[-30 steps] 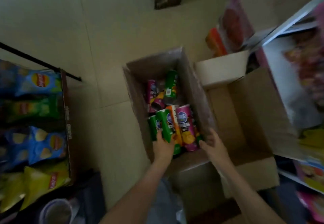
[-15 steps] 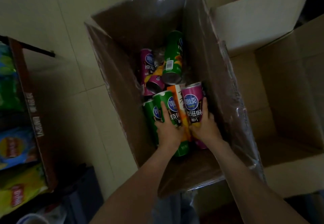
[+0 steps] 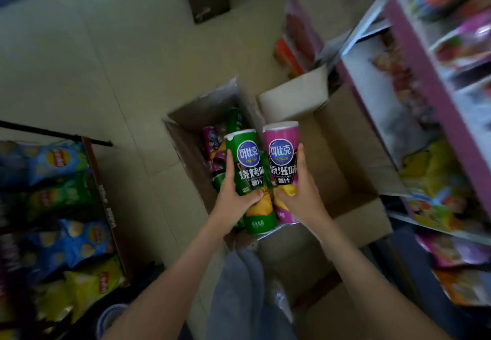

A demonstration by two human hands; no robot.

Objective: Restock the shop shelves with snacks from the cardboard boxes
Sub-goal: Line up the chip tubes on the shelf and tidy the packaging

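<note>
My left hand [image 3: 233, 196] grips a green chip can [image 3: 248, 164] and my right hand [image 3: 300, 196] grips a pink chip can [image 3: 283, 159]. Both cans stand upright side by side, lifted above the open cardboard box [image 3: 183, 143] on the floor. Several more green and pink cans [image 3: 212, 145] lie inside that box. The shop shelves [image 3: 435, 81] with snack packets run along the right side.
A second open cardboard box [image 3: 345, 159] sits right of the first, against the shelf. A carton of chip bags [image 3: 61, 206] stands at the left. More snack packs [image 3: 295, 39] lean on the floor at the back. Tiled floor [image 3: 106, 60] spreads beyond.
Both hands took hold of one can each inside the box and lifted them up out of it. My head has risen, so the box looks smaller and the shelves are in view again.
</note>
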